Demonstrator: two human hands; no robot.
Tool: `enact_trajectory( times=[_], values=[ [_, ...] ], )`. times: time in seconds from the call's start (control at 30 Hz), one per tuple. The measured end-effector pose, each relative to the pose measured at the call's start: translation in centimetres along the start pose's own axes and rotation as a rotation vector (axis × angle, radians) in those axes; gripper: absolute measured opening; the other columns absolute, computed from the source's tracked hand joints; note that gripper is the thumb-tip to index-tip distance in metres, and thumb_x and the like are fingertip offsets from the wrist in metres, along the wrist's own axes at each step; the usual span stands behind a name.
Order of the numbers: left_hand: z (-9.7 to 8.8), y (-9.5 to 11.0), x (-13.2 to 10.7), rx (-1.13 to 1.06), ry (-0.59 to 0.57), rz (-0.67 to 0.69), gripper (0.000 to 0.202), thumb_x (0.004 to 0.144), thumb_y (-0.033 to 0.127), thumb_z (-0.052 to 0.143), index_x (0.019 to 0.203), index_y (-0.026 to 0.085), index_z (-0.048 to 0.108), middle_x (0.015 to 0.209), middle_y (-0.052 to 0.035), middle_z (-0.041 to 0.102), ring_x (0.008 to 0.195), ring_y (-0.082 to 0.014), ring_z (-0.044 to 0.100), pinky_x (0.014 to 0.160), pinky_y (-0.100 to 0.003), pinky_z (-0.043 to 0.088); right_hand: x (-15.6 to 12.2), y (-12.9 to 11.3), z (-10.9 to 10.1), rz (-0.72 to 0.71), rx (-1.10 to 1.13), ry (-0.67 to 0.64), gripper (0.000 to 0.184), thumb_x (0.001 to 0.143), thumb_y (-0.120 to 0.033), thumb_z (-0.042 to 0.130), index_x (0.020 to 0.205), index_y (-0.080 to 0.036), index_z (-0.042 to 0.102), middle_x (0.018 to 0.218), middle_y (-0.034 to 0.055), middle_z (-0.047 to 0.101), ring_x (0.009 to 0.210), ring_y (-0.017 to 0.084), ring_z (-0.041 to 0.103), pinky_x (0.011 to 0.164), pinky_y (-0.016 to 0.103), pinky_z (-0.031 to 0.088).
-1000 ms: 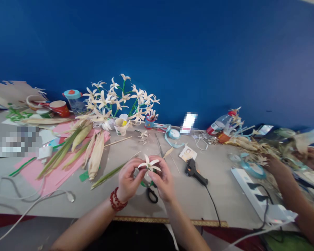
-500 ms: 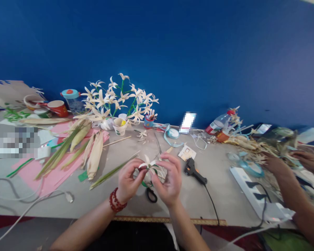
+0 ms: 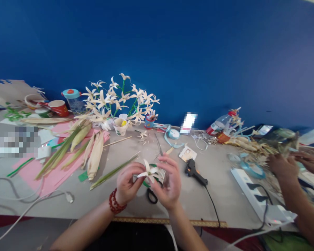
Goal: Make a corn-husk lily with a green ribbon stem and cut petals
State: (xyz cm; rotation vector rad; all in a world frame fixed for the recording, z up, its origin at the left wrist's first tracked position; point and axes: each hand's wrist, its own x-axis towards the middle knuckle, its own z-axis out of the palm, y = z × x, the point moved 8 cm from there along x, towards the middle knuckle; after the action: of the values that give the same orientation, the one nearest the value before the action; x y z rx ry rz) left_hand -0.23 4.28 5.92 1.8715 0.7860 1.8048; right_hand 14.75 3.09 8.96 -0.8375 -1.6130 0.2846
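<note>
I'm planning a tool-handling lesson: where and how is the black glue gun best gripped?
Probably the slim handle, from above and the near right: the glue gun lies on the table, handle slanting that way from its bulkier head, cord trailing off the end.

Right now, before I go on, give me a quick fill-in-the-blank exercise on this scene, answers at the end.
The left hand holds a white ____.
The bracelet is ____ in colour.
The glue gun lies to the ____ of the right hand.
The colour of the wall is ____.

Missing words: flower; red; right; blue.
</note>
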Motion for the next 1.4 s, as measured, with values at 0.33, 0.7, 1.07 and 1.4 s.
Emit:
enact_trajectory(
  times=[0.33, 0.7, 1.07, 1.4],
  values=[
    [-0.3, 1.5, 0.3, 0.011, 0.0, 0.101, 0.004, 0.084, 0.014, 0.062, 0.085, 0.017, 0.064, 0.077, -0.0057, 0.07, 0.074, -0.0172, 0.067, 0.07, -0.029, 0.054, -0.2, -1.3, -0.3, -0.148, -0.055, 0.023, 0.039, 0.077, -0.022, 0.064, 0.115, -0.024, 0.055, 0.104, 0.0083, 0.061, 0.096, 0.027, 0.06, 0.099, 0.063, 0.039],
    [-0.6, 1.7, 0.3, 0.026, 0.011, 0.114, 0.004, 0.084, 0.016, 0.062, 0.087, 0.017, 0.065, 0.079, -0.0068, 0.071, 0.074, -0.0179, 0.068, 0.069, -0.029, 0.055, 0.7, -0.8, 0.5, -0.108, 0.078, -0.078, 0.041, 0.074, -0.02, 0.064, 0.114, -0.028, 0.055, 0.093, 0.0038, 0.069, 0.083, 0.024, 0.065, 0.099, 0.062, 0.038],
    [-0.4, 1.3, 0.6, 0.019, -0.01, 0.04, 0.011, 0.083, 0.007, 0.06, 0.087, 0.017, 0.062, 0.079, -0.0059, 0.068, 0.077, -0.0183, 0.066, 0.071, -0.031, 0.054, 1.0, 0.6, 1.4, -0.072, 0.275, -0.082, 0.051, 0.068, -0.009, 0.065, 0.114, -0.028, 0.055, 0.086, 0.0008, 0.068, 0.077, 0.022, 0.064, 0.097, 0.059, 0.043],
    [0.6, 0.9, 1.4, 0.016, -0.068, 0.039, 0.014, 0.082, 0.006, 0.061, 0.09, 0.017, 0.061, 0.081, -0.005, 0.065, 0.078, -0.0165, 0.062, 0.072, -0.029, 0.052, 0.5, 1.6, 0.7, -0.069, 0.288, 0.043, 0.047, 0.072, -0.012, 0.064, 0.115, -0.028, 0.054, 0.087, 0.0037, 0.067, 0.086, 0.025, 0.064, 0.086, 0.054, 0.051]
  ],
)
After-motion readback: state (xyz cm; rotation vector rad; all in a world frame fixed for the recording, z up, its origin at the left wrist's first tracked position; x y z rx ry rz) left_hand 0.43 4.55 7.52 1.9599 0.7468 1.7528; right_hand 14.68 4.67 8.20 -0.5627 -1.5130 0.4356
